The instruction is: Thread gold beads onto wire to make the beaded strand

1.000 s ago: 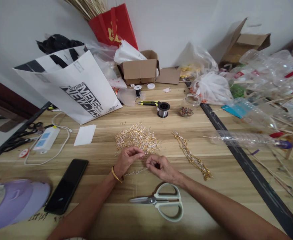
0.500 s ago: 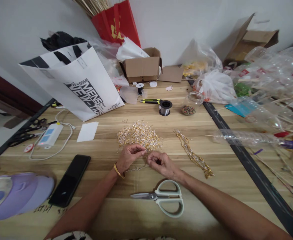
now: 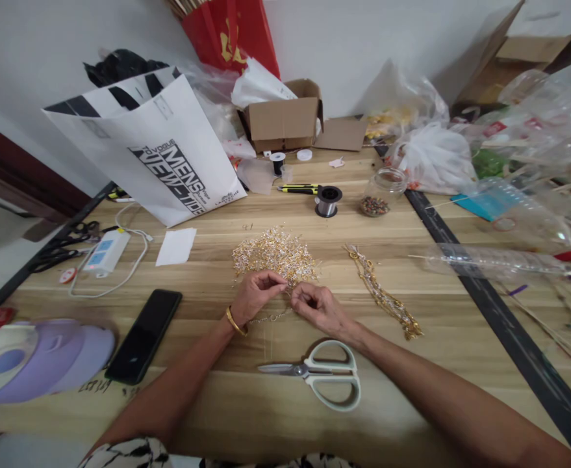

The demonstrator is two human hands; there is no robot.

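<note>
My left hand (image 3: 256,298), with a gold bangle (image 3: 236,322) at its wrist, pinches thumb and forefinger together on something too small to make out. Almost touching it, my right hand (image 3: 318,305) is curled, its fingertips closed at the end of a thin beaded chain (image 3: 273,318). That chain lies on the table below both hands. Just beyond the fingers spreads a pile of gold and clear beads (image 3: 275,253). Scissors (image 3: 314,374) with pale handles lie closer to me, blades pointing left. Several finished-looking gold strands (image 3: 382,292) lie to the right.
A phone (image 3: 143,336), power strip (image 3: 107,252) and white paper (image 3: 177,247) are at left. Behind the beads stand a wire spool (image 3: 327,203), a utility knife (image 3: 299,189) and a bead jar (image 3: 382,194). A white shopping bag (image 3: 143,149) and plastic bottles (image 3: 519,201) flank the table.
The whole view has shifted slightly, so things appear a little higher and further right. Both hands keep nearly the same closed pose, fingertips close together.
</note>
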